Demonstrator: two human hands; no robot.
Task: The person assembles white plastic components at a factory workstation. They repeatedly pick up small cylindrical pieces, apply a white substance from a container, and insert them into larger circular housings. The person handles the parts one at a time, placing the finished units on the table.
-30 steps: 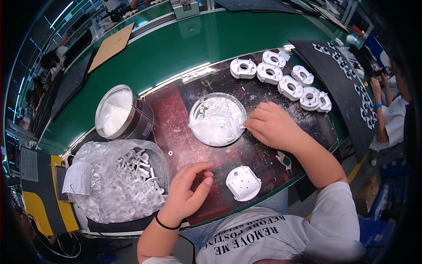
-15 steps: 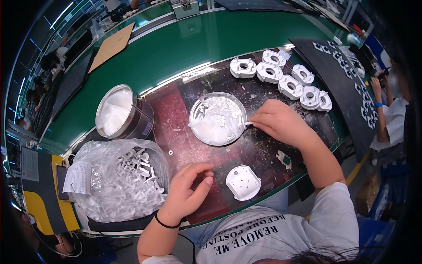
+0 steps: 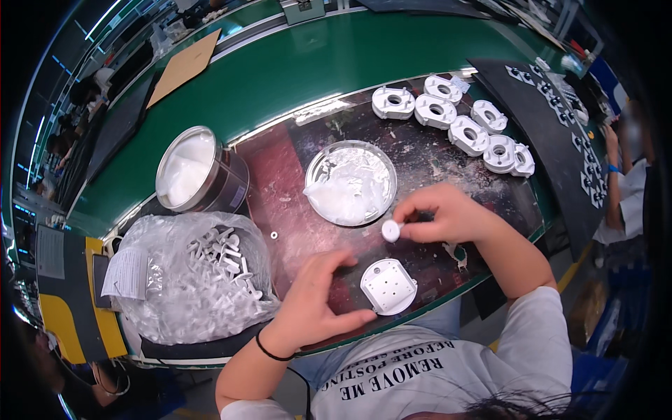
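My right hand (image 3: 441, 215) pinches a white plastic pin (image 3: 390, 231) by its stem, its round flat head facing up and away from the fingers. It hovers between a round metal lid (image 3: 389, 175) smeared with white grease (image 3: 344, 199) and a white plastic housing (image 3: 390, 288). The housing lies on the work mat near the front edge, its face with several small holes upward. My left hand (image 3: 311, 301) holds nothing. Its fingers are spread, with the thumb tip beside or touching the housing's lower left edge; I cannot tell which.
A tin (image 3: 227, 183) of white grease stands at the left, behind a clear bag (image 3: 161, 297) of white pins. Several white housings (image 3: 435, 112) sit at the back right. A small white ring (image 3: 274, 235) lies on the mat. Beyond a black board (image 3: 532, 126) works another person.
My right hand has drawn the pin from the lid's edge towards the near housing and turned its round head into view. My left hand has opened and moved right, to the housing.
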